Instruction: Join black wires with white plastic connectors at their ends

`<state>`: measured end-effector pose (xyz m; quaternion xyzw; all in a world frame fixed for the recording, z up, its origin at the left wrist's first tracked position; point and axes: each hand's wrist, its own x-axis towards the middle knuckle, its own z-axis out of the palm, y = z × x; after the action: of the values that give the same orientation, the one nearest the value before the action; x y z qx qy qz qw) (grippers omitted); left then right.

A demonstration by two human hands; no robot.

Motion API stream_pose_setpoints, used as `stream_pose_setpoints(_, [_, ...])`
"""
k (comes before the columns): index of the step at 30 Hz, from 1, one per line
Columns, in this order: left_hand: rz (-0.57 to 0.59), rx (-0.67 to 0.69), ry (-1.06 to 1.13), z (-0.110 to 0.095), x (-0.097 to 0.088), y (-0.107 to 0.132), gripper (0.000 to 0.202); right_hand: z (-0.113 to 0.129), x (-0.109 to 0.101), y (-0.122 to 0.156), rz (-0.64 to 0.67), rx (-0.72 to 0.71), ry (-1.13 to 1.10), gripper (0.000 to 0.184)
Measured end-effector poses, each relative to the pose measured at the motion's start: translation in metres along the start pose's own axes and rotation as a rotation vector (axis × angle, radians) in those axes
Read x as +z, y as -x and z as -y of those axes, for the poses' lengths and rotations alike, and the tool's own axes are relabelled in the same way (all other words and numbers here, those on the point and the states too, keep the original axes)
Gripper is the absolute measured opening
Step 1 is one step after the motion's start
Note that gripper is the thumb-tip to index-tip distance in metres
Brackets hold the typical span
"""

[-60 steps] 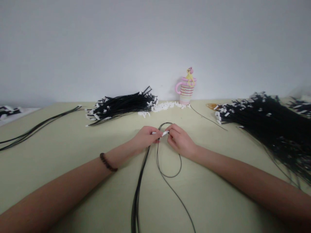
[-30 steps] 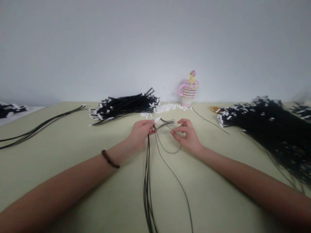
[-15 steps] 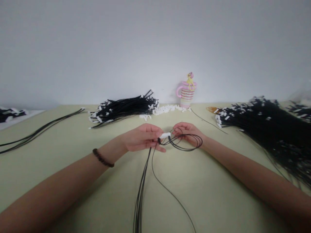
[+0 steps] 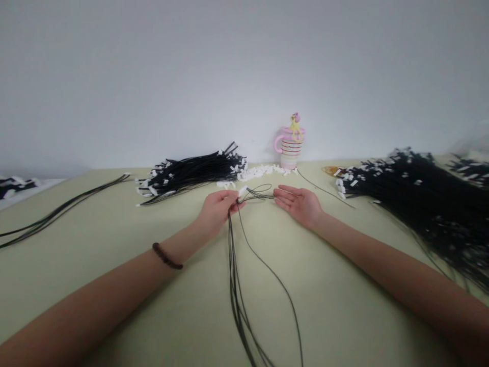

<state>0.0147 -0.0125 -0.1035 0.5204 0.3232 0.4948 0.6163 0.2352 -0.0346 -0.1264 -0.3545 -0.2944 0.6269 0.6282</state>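
Observation:
Between the thumb and fingers of my left hand [image 4: 218, 211], a bundle of thin black cords [image 4: 234, 275] is pinched just by a white plastic piece [image 4: 243, 191]. Long ends of the bundle hang down toward the table's near edge, with one cord curving off by itself to the right. Looped ends of the cords [image 4: 262, 191] stick out rightward from the white piece. My right hand [image 4: 300, 205] is palm up with its fingers stretched out, their tips at the end of these loops and gripping nothing that I can see.
Black cords with white ends are heaped at the back left [image 4: 191, 172] and in a larger pile on the right [image 4: 431, 199]. Loose white pieces [image 4: 263, 172] lie beside a pink-handled striped mug [image 4: 291, 148]. A few cords [image 4: 64, 206] stretch across the left side.
My left hand has turned and drawn the white piece a little left and away from me. My right hand has opened out of the loops, which now look narrower.

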Motion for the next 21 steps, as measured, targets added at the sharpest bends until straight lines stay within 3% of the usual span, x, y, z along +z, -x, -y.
stream_pose_setpoints(3, [-0.116,0.047,-0.189,0.015,-0.002,-0.001,0.019,-0.003,-0.001,0.002,-0.026,-0.130,0.212,0.037])
stream_pose_setpoints(5, [-0.127,0.027,-0.249,0.021,0.000,0.003,0.021,-0.006,0.004,0.011,0.060,-0.380,0.613,0.039])
stream_pose_setpoints(8, [-0.092,-0.022,-0.266,0.023,0.005,0.009,0.022,-0.010,0.020,0.033,0.411,-0.786,1.328,0.044])
stream_pose_setpoints(11, [-0.023,-0.027,-0.292,0.019,0.006,0.012,0.017,-0.015,0.037,0.053,0.683,-0.972,1.743,0.046])
stream_pose_setpoints(14, [0.035,-0.033,-0.286,0.016,0.005,0.012,0.014,-0.019,0.044,0.061,0.679,-1.022,1.879,0.046])
stream_pose_setpoints(21, [0.037,-0.028,-0.316,0.014,0.005,0.011,0.015,-0.019,0.041,0.057,0.655,-1.000,1.909,0.045])
